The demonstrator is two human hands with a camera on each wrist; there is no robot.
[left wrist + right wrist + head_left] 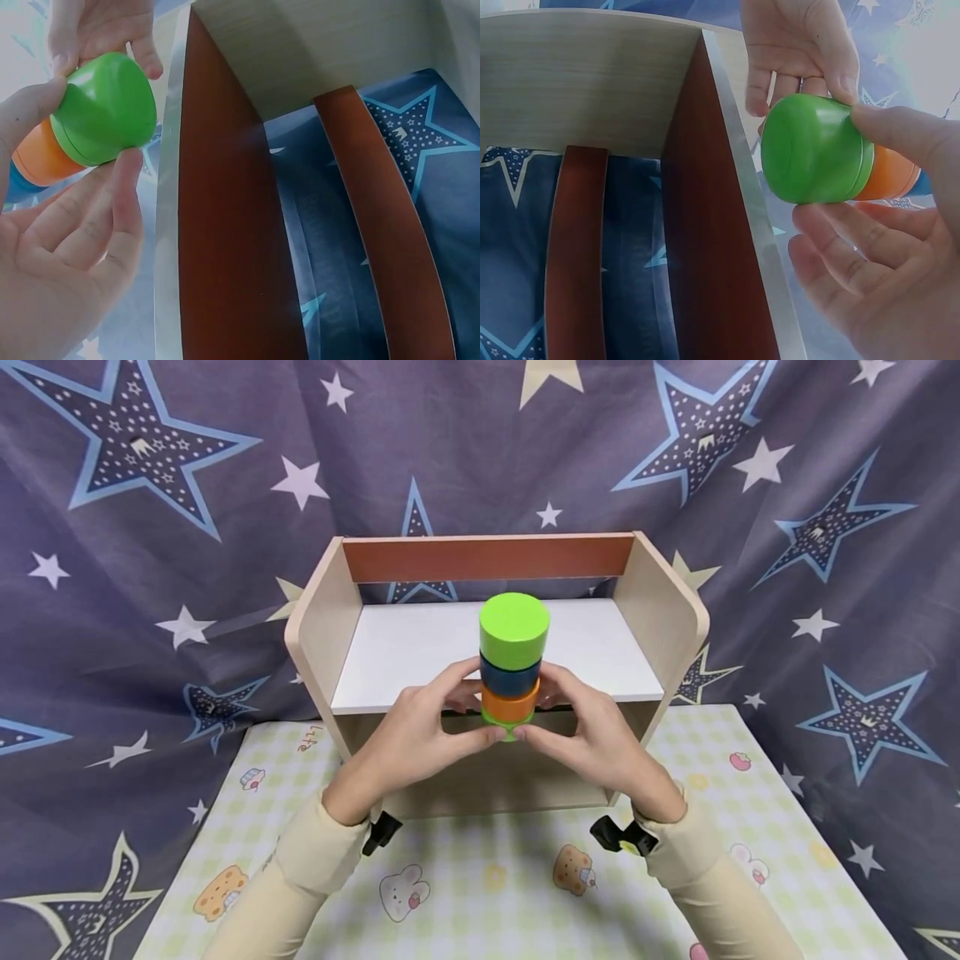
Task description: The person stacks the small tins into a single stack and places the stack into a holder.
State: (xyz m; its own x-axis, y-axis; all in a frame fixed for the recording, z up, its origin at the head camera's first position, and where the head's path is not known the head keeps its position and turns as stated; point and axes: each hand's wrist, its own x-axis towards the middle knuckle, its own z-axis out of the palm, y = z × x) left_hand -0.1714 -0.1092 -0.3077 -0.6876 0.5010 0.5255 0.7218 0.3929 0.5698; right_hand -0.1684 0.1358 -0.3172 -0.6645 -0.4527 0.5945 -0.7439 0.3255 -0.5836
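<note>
A stack of plastic stacking cups (512,677) is held upright between both hands in front of a shelf. Its top cup is large and bright green, with a dark blue one (510,676), an orange one (509,703) and a small green one (507,723) below. My left hand (420,727) grips the stack from the left, thumb at the lowest green cup (105,112) in the left wrist view. From the right, my right hand (596,735) grips it too, its thumb against the same cup (810,150) in the right wrist view.
Behind the cups stands a wooden shelf unit with a white board (420,643), tall side panels (667,602) and a reddish-brown back rail (487,558). It rests on a checked tablecloth (480,893) with cartoon prints. A star-patterned curtain (465,443) hangs behind.
</note>
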